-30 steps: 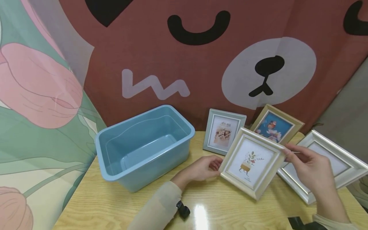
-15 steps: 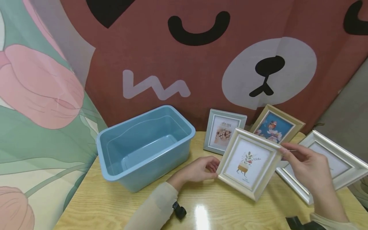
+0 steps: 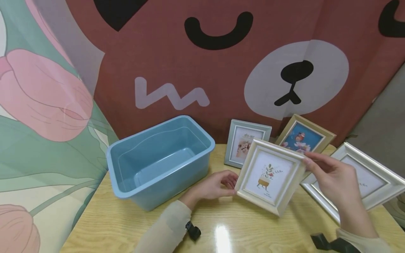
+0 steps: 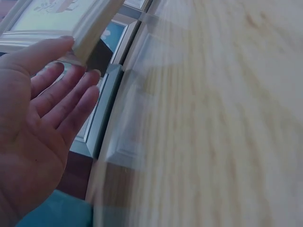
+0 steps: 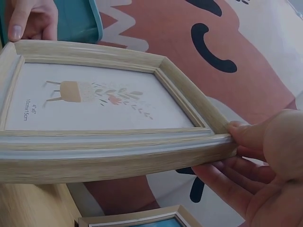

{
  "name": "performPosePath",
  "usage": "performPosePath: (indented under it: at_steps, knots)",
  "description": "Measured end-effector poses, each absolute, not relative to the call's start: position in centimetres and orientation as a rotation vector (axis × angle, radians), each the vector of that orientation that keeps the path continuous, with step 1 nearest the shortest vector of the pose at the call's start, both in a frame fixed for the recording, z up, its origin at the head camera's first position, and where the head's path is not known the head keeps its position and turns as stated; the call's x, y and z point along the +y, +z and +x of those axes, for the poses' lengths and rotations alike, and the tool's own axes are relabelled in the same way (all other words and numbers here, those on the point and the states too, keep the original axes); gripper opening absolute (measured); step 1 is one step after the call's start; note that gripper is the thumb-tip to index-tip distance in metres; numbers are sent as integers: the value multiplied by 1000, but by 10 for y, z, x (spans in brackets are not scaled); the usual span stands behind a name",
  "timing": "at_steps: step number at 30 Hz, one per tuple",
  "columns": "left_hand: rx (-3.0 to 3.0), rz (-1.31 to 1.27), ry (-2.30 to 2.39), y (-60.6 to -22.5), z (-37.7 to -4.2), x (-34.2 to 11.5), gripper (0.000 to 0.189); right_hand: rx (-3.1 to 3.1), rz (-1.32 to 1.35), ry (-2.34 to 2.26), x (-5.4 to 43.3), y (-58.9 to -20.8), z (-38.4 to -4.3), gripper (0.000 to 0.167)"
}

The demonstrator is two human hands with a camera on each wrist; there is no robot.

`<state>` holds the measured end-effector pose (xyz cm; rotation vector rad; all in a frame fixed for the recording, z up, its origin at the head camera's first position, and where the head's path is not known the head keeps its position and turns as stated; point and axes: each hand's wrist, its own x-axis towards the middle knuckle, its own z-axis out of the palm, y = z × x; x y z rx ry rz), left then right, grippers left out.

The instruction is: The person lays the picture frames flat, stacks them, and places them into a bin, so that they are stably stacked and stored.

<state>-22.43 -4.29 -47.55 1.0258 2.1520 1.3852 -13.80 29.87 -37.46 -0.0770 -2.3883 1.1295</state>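
A cream picture frame [image 3: 269, 174] with a potted-plant print is held up and tilted between both hands, over the table. My right hand [image 3: 338, 181] pinches its upper right corner, thumb on the front and fingers behind, as the right wrist view shows. At the lower left corner my left hand [image 3: 216, 185] grips lightly, its thumb [image 4: 54, 49] on the front and fingertips behind the edge. Behind the held frame stand a grey-blue picture frame [image 3: 232, 140] and a gold one [image 3: 326, 135] with a blue picture. A larger silver frame [image 3: 387, 179] leans at the right, partly covered by my right hand.
A blue plastic bin [image 3: 161, 188] with nothing in it stands left of my hands on the wooden table [image 3: 246, 232]. A printed bear curtain [image 3: 221, 66] hangs right behind the table.
Both hands have shifted the cream frame a little to the left, turning it slightly more upright. It now covers more of the grey-blue frame. The bin and other frames stay put.
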Motion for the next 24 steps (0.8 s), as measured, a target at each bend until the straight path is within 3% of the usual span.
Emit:
performPosePath:
  at_steps: [10, 24]
  knots:
    - [2246, 1076, 1300, -480, -225, -54, 73, -2399, -62, 1163, 288, -372, -144, 33]
    - [2218, 1066, 1237, -482, -229, -63, 101, -2304, 24, 1261, 272, -372, -152, 32]
